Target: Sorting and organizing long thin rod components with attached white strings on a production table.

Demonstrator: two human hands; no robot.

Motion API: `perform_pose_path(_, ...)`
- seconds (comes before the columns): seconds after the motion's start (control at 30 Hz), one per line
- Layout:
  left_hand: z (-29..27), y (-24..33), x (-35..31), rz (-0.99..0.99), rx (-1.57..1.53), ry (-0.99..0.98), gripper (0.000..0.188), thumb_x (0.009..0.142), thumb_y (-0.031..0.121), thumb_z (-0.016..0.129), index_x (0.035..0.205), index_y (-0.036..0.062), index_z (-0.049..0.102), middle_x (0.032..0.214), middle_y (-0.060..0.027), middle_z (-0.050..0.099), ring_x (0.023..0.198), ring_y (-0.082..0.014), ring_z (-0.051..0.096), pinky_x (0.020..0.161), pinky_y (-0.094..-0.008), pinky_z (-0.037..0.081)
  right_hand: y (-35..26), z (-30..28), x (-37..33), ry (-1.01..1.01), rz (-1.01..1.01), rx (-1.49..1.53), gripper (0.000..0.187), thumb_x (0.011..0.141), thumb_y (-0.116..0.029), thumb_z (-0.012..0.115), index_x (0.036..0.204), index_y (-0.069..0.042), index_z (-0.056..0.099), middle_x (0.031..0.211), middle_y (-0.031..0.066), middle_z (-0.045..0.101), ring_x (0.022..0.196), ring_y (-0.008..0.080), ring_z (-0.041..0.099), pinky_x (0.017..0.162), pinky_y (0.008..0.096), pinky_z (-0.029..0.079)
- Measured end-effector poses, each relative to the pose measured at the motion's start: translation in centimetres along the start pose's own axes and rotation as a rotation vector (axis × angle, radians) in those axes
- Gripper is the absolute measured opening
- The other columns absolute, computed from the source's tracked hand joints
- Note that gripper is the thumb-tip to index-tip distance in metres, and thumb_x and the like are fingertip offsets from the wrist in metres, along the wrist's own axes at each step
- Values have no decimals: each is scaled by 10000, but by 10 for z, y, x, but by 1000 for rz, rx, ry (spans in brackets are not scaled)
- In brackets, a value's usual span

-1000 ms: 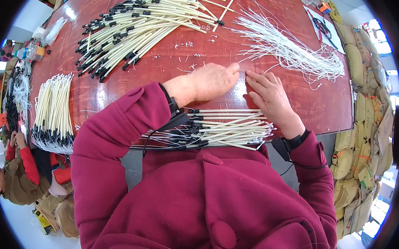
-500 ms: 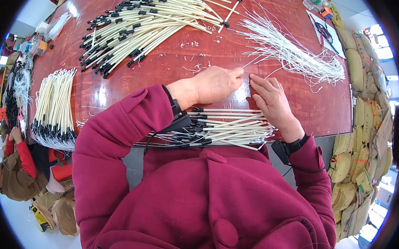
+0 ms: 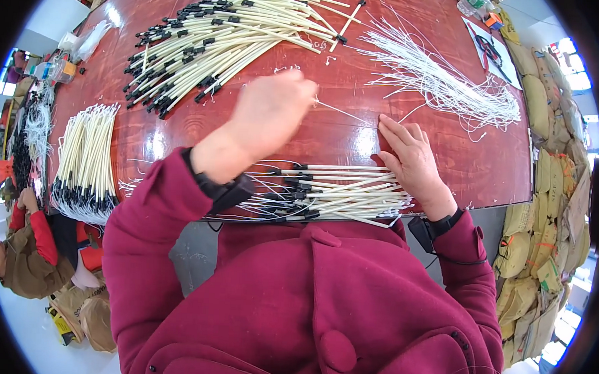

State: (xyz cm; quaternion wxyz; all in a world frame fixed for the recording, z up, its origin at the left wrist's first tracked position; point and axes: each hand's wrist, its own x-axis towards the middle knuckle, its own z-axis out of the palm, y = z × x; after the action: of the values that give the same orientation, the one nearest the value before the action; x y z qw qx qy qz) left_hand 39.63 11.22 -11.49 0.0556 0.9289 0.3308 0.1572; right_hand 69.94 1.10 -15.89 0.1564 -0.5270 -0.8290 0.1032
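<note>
My left hand (image 3: pixel 266 112), blurred by motion, is closed on one end of a thin white cord (image 3: pixel 341 110). The cord stretches across the red table to the fingertips of my right hand (image 3: pixel 411 155). Those fingers lie stretched out on the tabletop, the thumb apart from them; a white strand continues beyond the fingertips toward a loose bundle of white cords (image 3: pixel 444 83). Close to my body, below both hands, lies a pile of cream sticks with black fittings (image 3: pixel 343 192), with white cords trailing to its left.
A large heap of cream sticks with black ends (image 3: pixel 219 40) covers the far left. A neater corded bundle (image 3: pixel 87 154) lies at the left edge. Pliers (image 3: pixel 489 51) rest on white paper at far right. Another person's hand (image 3: pixel 27 200) shows at left; stacked sacks (image 3: pixel 546 198) stand at right.
My left hand has moved left, away from my right hand, drawing the white cord out between them. The right hand has stayed nearly in place.
</note>
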Motion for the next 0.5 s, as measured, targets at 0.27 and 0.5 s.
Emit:
perform_pose_path(0.27,-10,-31,-102,-637,-460,133,203,917,169,700,856,-24,714,694,-125,672,623,-170,631,597,-353,472,-2,-6,-4,0,46,-100,586,855,-151,722,1393,28,576,1503,107,538,1164,327,536,1039,427,429)
perform_pose_path(0.5,-2,-44,-120,-796,-512,-73,270,898,225,727,813,-29,699,618,-98,630,591,-143,593,584,-339,461,-14,-9,-2,-40,76,-112,581,863,-140,707,1393,52,564,1498,129,537,1170,334,532,1056,427,419)
